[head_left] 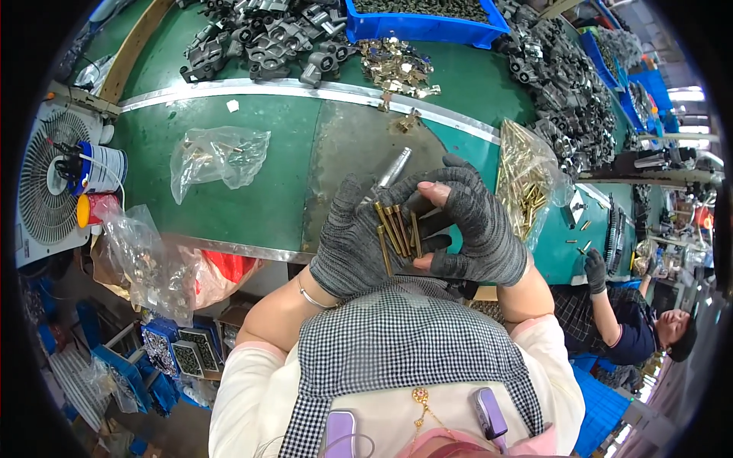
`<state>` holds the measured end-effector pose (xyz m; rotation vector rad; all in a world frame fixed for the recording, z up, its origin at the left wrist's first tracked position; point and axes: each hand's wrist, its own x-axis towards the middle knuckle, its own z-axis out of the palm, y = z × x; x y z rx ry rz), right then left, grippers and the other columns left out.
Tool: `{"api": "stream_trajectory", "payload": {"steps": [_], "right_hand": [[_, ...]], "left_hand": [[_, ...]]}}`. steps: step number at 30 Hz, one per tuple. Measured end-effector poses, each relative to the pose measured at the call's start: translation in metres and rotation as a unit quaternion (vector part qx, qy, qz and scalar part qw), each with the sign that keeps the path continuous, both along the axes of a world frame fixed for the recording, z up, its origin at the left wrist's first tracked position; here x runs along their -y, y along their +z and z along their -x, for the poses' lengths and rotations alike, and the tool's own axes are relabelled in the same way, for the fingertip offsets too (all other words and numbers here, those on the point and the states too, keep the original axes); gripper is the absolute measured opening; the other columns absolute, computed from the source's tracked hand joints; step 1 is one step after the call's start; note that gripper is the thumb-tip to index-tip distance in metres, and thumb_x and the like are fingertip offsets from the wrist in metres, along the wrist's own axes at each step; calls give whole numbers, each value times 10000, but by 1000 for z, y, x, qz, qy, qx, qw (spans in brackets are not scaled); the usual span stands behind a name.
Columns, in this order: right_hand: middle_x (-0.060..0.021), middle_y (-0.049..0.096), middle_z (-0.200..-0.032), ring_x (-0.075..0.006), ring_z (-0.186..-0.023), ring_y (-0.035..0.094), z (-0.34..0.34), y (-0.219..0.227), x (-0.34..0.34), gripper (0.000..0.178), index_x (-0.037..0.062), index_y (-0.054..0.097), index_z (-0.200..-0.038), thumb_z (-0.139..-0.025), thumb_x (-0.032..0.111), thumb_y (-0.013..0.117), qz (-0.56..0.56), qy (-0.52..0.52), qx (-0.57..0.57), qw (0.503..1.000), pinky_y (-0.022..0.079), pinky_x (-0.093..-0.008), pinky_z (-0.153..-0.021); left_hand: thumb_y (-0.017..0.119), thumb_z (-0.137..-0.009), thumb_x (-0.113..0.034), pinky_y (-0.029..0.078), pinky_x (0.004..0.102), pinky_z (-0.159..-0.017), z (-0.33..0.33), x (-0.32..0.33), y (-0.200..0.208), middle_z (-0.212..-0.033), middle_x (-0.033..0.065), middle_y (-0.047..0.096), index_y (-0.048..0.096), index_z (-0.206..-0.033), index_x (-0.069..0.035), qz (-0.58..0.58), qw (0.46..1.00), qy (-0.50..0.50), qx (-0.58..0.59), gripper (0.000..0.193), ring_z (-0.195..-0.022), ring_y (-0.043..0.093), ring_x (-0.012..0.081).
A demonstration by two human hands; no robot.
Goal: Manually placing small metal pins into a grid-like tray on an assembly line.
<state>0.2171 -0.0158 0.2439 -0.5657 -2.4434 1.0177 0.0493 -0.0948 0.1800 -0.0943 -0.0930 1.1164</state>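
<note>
My left hand (347, 244), in a grey knit glove, is turned palm up with the fingers partly curled. Across its palm and fingers lie several long, slim brass-coloured bolts (395, 229). My right hand (477, 229) wears a like glove with bare fingertips showing. It hovers beside the bolts, thumb and fingers bent and apart. One bolt at the right of the bunch sits close to its thumb tip; whether they touch I cannot tell. Just beyond my hands a silver metal cylinder (395, 166) rests on the worn grey patch of the table (336, 168).
An opened clear bag of brass bolts (527, 179) lies right of my hands, a crumpled clear bag (217, 160) left. Farther back are dark metal castings (282, 38), small shiny clips (397, 67) and a blue tray (427, 29). A co-worker (626, 320) sits at right.
</note>
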Motion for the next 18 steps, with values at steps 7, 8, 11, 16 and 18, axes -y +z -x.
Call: {"api": "stream_trajectory", "payload": {"steps": [7, 8, 11, 16, 18], "right_hand": [[-131, 591, -1079, -237, -977, 587, 59, -21, -20, 700, 55, 450, -1280, -681, 173, 792, 127, 29, -76, 989, 462, -350, -873], [-129, 587, -1094, -225, -979, 589, 83, -28, -23, 668, 49, 451, -1275, -702, 160, 776, 150, 49, -15, 987, 468, -336, -866], [-110, 573, -1138, -200, -986, 593, 168, -68, -28, 558, 47, 482, -1242, -750, 131, 732, 95, 34, 21, 995, 478, -323, -850], [-113, 565, -1143, -222, -1019, 580, 159, -53, -35, 520, 57, 509, -1224, -759, 153, 722, 167, 67, -89, 980, 474, -345, -851], [-128, 567, -1129, -259, -1041, 560, 122, -34, -36, 491, 67, 540, -1191, -753, 189, 725, -36, 121, -29, 992, 452, -371, -874]], "left_hand": [[346, -903, -550, 269, 485, -1065, 23, 32, -36, -1382, 141, 383, 313, -1388, -67, 102, 991, 61, -57, 685, -1285, 359, 268], [351, -905, -537, 280, 481, -1059, 27, 41, -43, -1376, 141, 393, 322, -1385, -68, 108, 986, 73, -104, 672, -1280, 366, 272], [362, -910, -512, 302, 473, -1046, 32, 57, -52, -1363, 140, 414, 340, -1378, -70, 125, 969, 98, -190, 644, -1270, 382, 279], [441, -895, -482, 333, 454, -1039, 52, 55, -42, -1389, 130, 373, 315, -1384, -66, 70, 987, 129, -61, 654, -1265, 385, 303], [442, -895, -481, 336, 457, -1035, 54, 53, -32, -1369, 161, 390, 335, -1374, -58, 83, 982, 153, -73, 648, -1259, 392, 309]]}}
